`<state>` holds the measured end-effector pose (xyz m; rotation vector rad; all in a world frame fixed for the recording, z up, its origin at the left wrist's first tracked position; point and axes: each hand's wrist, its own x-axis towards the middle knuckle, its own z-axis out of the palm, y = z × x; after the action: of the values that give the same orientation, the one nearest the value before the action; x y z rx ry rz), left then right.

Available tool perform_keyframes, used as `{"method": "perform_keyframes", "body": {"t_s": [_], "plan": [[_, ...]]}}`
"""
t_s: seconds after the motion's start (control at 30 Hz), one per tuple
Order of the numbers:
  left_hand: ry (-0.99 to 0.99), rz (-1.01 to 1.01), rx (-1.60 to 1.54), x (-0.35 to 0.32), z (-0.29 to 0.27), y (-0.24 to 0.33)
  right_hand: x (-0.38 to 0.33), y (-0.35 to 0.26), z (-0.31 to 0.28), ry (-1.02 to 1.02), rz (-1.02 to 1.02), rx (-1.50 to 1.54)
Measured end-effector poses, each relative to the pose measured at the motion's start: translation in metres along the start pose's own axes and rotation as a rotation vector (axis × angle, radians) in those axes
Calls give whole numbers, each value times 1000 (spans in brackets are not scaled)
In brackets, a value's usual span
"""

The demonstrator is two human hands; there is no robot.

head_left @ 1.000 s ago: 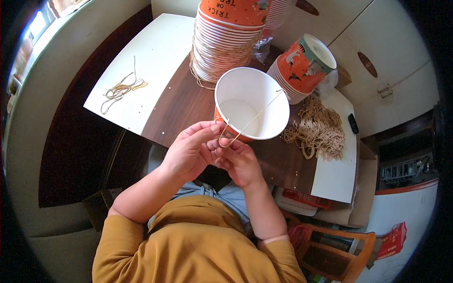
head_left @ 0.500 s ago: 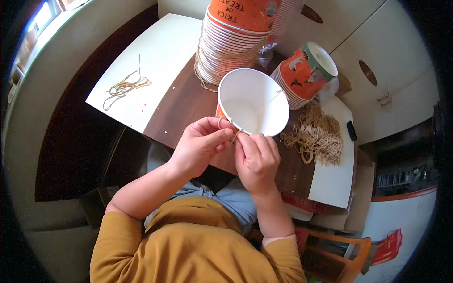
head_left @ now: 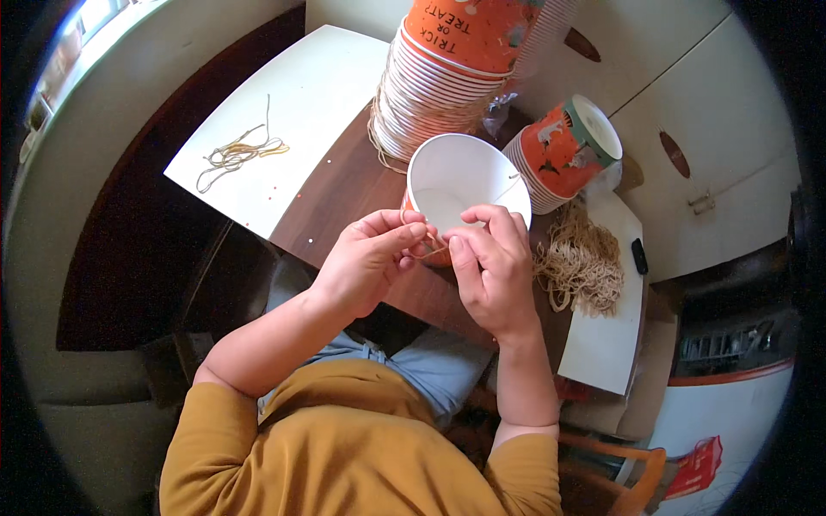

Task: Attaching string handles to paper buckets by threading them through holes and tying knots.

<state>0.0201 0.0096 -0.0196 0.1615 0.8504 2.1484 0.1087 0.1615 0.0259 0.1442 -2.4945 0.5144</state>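
Observation:
A paper bucket (head_left: pixel 473 163), white inside and orange outside, stands tilted toward me on the brown part of the table. At its near rim, my left hand (head_left: pixel 366 254) pinches a thin beige cord (head_left: pixel 433 254), part of which forms a small loop. My right hand (head_left: pixel 495 271) is beside it, thumb and forefinger close together at the cord's other side, the remaining fingers raised over the bucket's opening. Where exactly the right fingertips meet the cord is hard to see. Another bit of cord shows at the bucket's far right wall.
Behind stands a tall stack of nested buckets (head_left: pixel 439 82) hung with cords. A shorter orange stack (head_left: pixel 559 146) leans at the right, near a heap of beige cords (head_left: pixel 581 262) and a small black object (head_left: pixel 639 256). Loose cords (head_left: pixel 241 156) lie on the white left leaf.
My right hand has moved slightly right, raising and spreading some of its fingers. The left keeps its pinch at the rim. The whole view has shifted a little.

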Motion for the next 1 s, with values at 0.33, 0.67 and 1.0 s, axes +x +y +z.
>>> {"method": "perform_keyframes", "body": {"t_s": [0.33,0.67,1.0], "plan": [[14,20,-64,-3,-1,0,1,-6,11,6,37,148],[20,35,141,-7,-5,11,28,-12,-4,-65,-296,-165],[172,563,1187,-9,7,41,68,2,-5,-283,-439,-135]]}}
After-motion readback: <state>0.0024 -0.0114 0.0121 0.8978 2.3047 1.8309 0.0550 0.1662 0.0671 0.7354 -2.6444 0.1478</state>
